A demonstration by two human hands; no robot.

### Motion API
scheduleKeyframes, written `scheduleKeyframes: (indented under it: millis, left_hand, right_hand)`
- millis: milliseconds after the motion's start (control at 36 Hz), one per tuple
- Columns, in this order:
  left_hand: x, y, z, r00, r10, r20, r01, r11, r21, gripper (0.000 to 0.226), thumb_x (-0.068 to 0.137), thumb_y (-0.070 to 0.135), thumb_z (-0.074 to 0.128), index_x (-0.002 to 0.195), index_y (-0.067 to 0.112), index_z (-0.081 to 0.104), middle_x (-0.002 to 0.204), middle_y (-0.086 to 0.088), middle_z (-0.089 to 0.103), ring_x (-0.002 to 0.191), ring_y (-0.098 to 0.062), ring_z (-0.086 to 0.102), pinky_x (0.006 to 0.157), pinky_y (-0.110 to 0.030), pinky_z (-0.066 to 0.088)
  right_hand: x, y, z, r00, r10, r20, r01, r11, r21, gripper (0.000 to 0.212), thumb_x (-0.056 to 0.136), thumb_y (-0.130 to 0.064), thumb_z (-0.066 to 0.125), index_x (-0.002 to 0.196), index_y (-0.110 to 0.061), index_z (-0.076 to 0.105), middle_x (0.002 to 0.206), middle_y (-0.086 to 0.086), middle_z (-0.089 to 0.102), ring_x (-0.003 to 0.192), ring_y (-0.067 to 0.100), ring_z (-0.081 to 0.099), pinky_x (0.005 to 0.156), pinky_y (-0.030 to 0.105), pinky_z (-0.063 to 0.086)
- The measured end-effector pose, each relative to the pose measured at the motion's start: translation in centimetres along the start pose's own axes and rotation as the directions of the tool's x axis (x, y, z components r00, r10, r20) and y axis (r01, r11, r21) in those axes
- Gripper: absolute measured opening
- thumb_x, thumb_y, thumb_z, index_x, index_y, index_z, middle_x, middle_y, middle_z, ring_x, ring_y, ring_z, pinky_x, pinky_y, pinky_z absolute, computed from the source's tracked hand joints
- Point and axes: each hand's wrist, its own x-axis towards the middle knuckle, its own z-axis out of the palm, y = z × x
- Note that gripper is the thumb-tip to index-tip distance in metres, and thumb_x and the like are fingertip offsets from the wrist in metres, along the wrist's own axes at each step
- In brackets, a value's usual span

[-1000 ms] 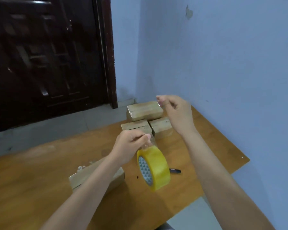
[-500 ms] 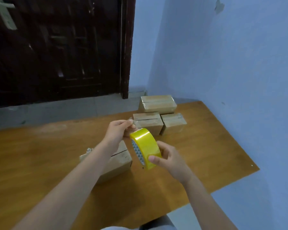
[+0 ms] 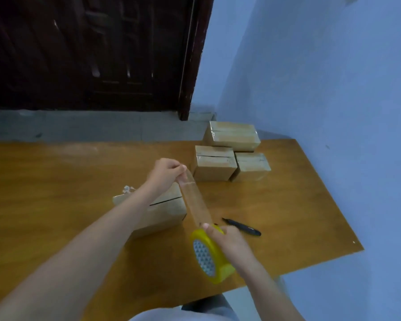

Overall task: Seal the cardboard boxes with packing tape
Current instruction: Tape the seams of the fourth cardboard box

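A: Where is this?

B: A glossy orange-brown wooden counter set in the corner of pale blue walls, with a dark carved wooden door behind and a grey floor strip.

A: What changed from half a second ago?

B: The hands have drawn apart. The left hand pinches the free end of a clear tape strip, now pulled out long; the right hand grips the yellow packing tape roll lower, near the counter's front edge.

A: Materials?

B: Four rectangular brown cardboard boxes: one unsealed box under the left forearm, its flap seam a dark line, three taped boxes clustered at the far corner, shiny. A slim black pen-like tool lies just beside the roll.
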Motion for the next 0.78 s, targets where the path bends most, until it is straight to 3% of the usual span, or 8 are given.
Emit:
scheduleKeyframes:
  millis: [111, 222, 306, 500, 611, 778]
  left_hand:
    - [-0.1, -1.3, 0.3, 1.0, 0.02, 0.005, -0.02, 0.996, 0.091, 0.024, 0.094, 0.032, 0.057, 0.076, 0.023, 0.07, 0.076, 0.003, 0.071, 0.08, -0.023, 0.066, 0.084, -0.05, 0.053]
    - [0.7, -2.6, 0.2, 1.0, -0.011, -0.024, 0.012, 0.999, 0.05, 0.028, 0.095, 0.033, 0.055, 0.072, 0.026, 0.069, 0.08, 0.003, 0.071, 0.084, -0.023, 0.066, 0.087, -0.05, 0.051]
    - [1.6, -3.3, 0.5, 0.998, -0.026, -0.062, 0.029, 0.998, 0.057, 0.026, 0.094, 0.033, 0.057, 0.073, 0.027, 0.071, 0.081, 0.002, 0.072, 0.085, -0.025, 0.066, 0.086, -0.05, 0.051]
    - [3.3, -4.3, 1.0, 0.996, -0.057, -0.068, 0.065, 0.99, 0.124, 0.024, 0.093, 0.039, 0.056, 0.084, 0.024, 0.073, 0.084, 0.005, 0.071, 0.082, -0.018, 0.065, 0.085, -0.046, 0.052]
    - [4.0, -4.8, 1.0, 0.996, -0.072, -0.061, 0.071, 0.997, -0.011, 0.023, 0.092, 0.03, 0.061, 0.082, 0.016, 0.076, 0.086, -0.007, 0.073, 0.087, -0.021, 0.066, 0.09, -0.042, 0.049]
    - [4.7, -5.1, 1.0, 0.995, -0.093, -0.037, 0.086, 0.983, -0.159, 0.019, 0.09, 0.021, 0.061, 0.078, 0.023, 0.076, 0.096, 0.01, 0.072, 0.102, -0.009, 0.062, 0.1, -0.037, 0.041]
  right_hand:
    - [0.2, 1.4, 1.0, 1.0, 0.02, -0.002, -0.02, 1.0, 0.015, 0.048, 0.087, -0.054, 0.057, 0.089, -0.007, 0.067, 0.081, 0.008, 0.07, 0.074, 0.02, 0.066, 0.068, 0.031, 0.049]
    - [0.8, 1.3, 1.6, 0.999, 0.001, 0.051, 0.0, 1.0, -0.016, 0.036, 0.091, -0.046, 0.056, 0.108, -0.015, 0.063, 0.098, 0.004, 0.069, 0.093, 0.02, 0.064, 0.084, 0.035, 0.05]
    - [1.3, 1.0, 1.7, 0.999, -0.001, 0.053, 0.002, 1.0, -0.005, 0.026, 0.093, -0.039, 0.056, 0.102, -0.015, 0.064, 0.096, 0.006, 0.069, 0.092, 0.023, 0.064, 0.083, 0.038, 0.05]
    - [2.8, 1.0, 2.2, 0.999, 0.013, 0.05, -0.011, 0.999, -0.053, 0.03, 0.093, -0.043, 0.055, 0.095, -0.014, 0.061, 0.09, -0.002, 0.067, 0.087, 0.016, 0.062, 0.087, 0.037, 0.05]
    - [3.3, 1.0, 2.8, 0.998, 0.045, 0.053, -0.044, 0.999, -0.014, 0.032, 0.092, -0.043, 0.056, 0.099, -0.013, 0.065, 0.094, 0.003, 0.069, 0.09, 0.019, 0.063, 0.085, 0.038, 0.049]
    - [3.6, 0.7, 3.2, 0.996, 0.046, 0.081, -0.047, 0.999, 0.011, 0.028, 0.093, -0.041, 0.054, 0.092, -0.014, 0.064, 0.088, 0.001, 0.069, 0.081, 0.015, 0.064, 0.075, 0.032, 0.049]
